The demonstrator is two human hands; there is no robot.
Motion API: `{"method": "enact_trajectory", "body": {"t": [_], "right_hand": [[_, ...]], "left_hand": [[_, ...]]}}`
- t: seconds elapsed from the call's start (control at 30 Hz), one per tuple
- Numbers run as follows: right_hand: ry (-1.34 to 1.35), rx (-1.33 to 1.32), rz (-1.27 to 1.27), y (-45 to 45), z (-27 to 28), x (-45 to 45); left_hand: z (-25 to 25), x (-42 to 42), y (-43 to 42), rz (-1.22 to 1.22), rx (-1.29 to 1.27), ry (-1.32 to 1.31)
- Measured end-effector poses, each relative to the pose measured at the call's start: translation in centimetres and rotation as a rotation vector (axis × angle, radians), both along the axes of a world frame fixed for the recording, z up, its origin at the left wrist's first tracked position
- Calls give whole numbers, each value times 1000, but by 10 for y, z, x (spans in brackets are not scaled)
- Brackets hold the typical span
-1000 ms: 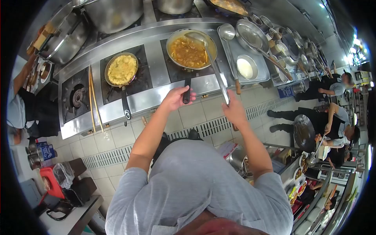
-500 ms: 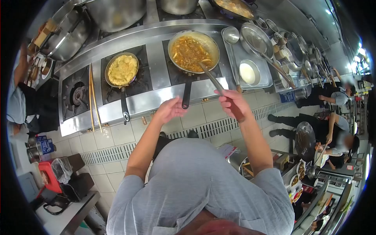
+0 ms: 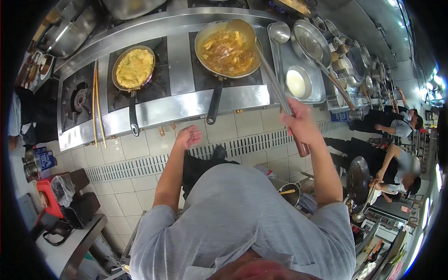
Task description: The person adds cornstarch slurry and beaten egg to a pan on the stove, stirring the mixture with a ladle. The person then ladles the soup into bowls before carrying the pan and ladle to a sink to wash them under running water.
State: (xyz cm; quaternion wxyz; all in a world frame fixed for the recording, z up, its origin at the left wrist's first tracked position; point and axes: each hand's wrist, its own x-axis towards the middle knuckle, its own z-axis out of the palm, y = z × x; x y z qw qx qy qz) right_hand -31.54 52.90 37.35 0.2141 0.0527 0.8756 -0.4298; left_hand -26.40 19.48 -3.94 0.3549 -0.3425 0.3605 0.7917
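Note:
My right hand [image 3: 302, 122] is closed around the long handle of a ladle [image 3: 275, 84]. The ladle's bowl is over the far right part of a frying pan [image 3: 204, 32], which holds a brown, saucy food [image 3: 225, 52]. My left hand [image 3: 189, 136] is in the air in front of the stove, below and left of that pan's black handle [image 3: 214, 106]. Its fingers are loosely bent with nothing visible in them, and it touches nothing. Further left, a yellow omelette-like round [image 3: 135, 68] fills a smaller frying pan [image 3: 133, 88] over a lit burner.
Long wooden chopsticks [image 3: 96, 105] lie across the stove's left end. Right of the pans, a metal tray [image 3: 317, 95] holds a second ladle [image 3: 280, 33], a strainer [image 3: 310, 42] and a bowl of white liquid [image 3: 297, 83]. Co-workers [image 3: 396, 161] stand at the right, one handling a wok [image 3: 359, 179].
My right hand has moved right and nearer my body, and the ladle's bowl has come up out of the food to the pan's far side. My left hand has drawn back from the pan handle.

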Motion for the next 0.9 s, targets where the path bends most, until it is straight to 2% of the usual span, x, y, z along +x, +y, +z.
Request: {"method": "enact_trajectory", "body": {"t": [0.1, 0.2, 0.3, 0.4, 0.5, 0.53, 0.63, 0.9], "right_hand": [[427, 431, 196, 8, -3, -6], [455, 622, 330, 16, -4, -13], [130, 427, 227, 10, 12, -13], [-308, -239, -24, 4, 29, -15], [-438, -642, -202, 8, 29, -13], [-503, -866, -250, 13, 19, -15], [-529, -950, -227, 15, 11, -15], [-188, -376, -85, 8, 28, -6]], "left_hand": [[-15, -13, 15, 52, 9, 25], [-33, -25, 29, 97, 105, 43], [-36, -34, 42, 151, 194, 70], [-42, -35, 50, 231, 304, 99], [-56, -36, 52, 261, 416, 102], [-61, -36, 51, 267, 451, 100], [-28, -34, 58, 362, 439, 94], [-52, -39, 60, 386, 372, 107]]}}
